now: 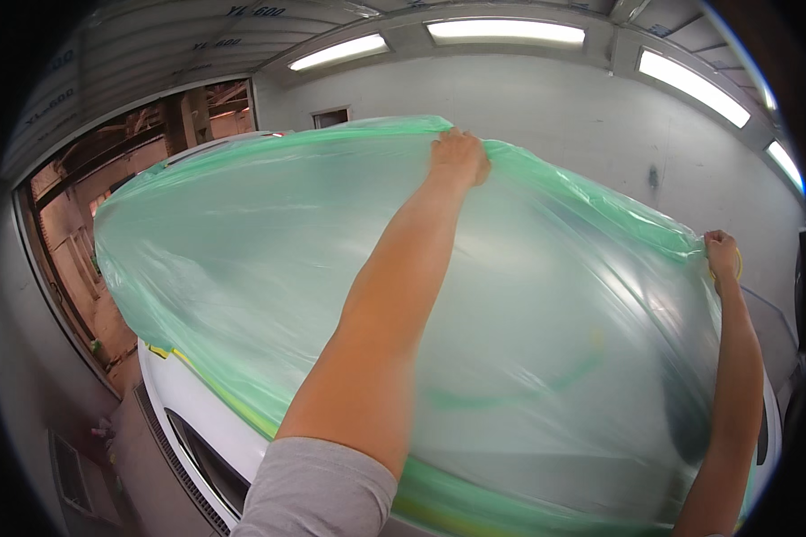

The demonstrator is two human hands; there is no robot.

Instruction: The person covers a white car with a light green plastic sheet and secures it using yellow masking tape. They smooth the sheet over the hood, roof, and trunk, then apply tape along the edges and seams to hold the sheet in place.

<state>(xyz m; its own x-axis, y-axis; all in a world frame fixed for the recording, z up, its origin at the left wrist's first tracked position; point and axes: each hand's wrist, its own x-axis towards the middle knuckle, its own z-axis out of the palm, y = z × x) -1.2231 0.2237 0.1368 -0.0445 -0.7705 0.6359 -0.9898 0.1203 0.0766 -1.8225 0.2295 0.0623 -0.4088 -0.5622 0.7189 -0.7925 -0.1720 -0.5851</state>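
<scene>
At your 9 o'clock stands a doorway (pixel 72 246); at 8 o'clock a white car body (pixel 159 380) shows below the edge of a translucent green plastic sheet (pixel 242 233), with yellow tape (pixel 158 351) along part of that edge; the sheet fills the centre and reaches to 3 o'clock, spread across the car, creased, its upper border bunched; at 1 o'clock your left hand (pixel 461 157) is closed on that border, arm stretched over the sheet; at 3 o'clock your right hand (pixel 722 253) grips the sheet's right-hand end; a yellow ring (pixel 739 264) sits beside that hand; whether gripped or worn, cannot be told.
</scene>
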